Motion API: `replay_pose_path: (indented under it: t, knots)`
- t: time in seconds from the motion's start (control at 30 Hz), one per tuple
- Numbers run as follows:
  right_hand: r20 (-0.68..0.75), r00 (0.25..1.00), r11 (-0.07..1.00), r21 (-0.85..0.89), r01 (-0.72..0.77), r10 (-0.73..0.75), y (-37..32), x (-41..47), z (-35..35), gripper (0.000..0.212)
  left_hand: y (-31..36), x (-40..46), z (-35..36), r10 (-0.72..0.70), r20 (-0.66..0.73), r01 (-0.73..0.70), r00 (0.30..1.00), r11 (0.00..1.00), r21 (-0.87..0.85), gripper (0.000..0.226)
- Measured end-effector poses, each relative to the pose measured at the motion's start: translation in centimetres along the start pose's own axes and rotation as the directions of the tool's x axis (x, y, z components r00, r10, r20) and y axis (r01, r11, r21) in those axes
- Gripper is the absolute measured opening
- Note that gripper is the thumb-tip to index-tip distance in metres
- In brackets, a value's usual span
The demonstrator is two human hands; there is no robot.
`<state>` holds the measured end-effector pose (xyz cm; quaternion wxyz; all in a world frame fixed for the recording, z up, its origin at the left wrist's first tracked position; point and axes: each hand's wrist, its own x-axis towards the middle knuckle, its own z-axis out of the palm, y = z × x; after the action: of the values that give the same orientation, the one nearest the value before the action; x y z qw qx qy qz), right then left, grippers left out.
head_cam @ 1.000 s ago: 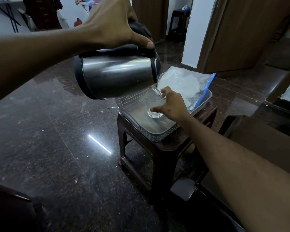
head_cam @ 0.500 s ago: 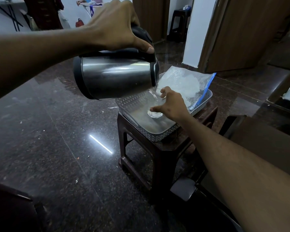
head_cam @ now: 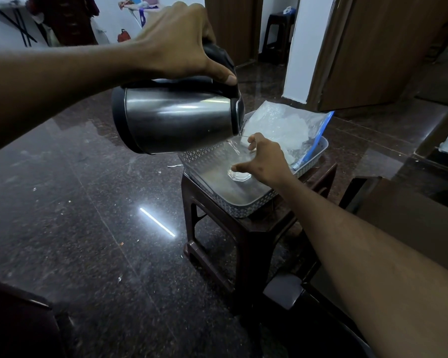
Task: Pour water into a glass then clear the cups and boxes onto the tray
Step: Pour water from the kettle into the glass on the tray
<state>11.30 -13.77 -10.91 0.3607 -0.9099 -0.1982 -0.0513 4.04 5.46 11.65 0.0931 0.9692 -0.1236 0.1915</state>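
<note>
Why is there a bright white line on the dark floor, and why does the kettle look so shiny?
In the head view, the white streak is a lamp's glare on the polished floor; the steel kettle in the left hand mirrors light too, the glass held by the right hand is faint, and the wide lens bends the edges.
</note>
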Motion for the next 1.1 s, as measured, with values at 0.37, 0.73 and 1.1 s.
replay_pose_path:
  t: [0.37,0.73,1.1]
  knots:
    - [-0.002,1.0,1.0,-0.01,0.006,-0.006,0.3,0.3,0.2,0.091,0.0,-0.1,0.0,0.022,0.01,-0.022,1.0,0.998,0.052,0.069]
    - [-0.003,1.0,1.0,-0.003,0.011,-0.011,0.4,0.3,0.2,0.087,-0.7,0.0,0.6,0.02,0.014,-0.02,1.0,1.0,0.009,0.066]
    - [0.009,1.0,1.0,-0.003,0.01,-0.01,0.4,0.3,0.3,0.088,-1.3,0.1,0.7,0.028,0.008,-0.029,1.0,0.999,0.042,0.067]
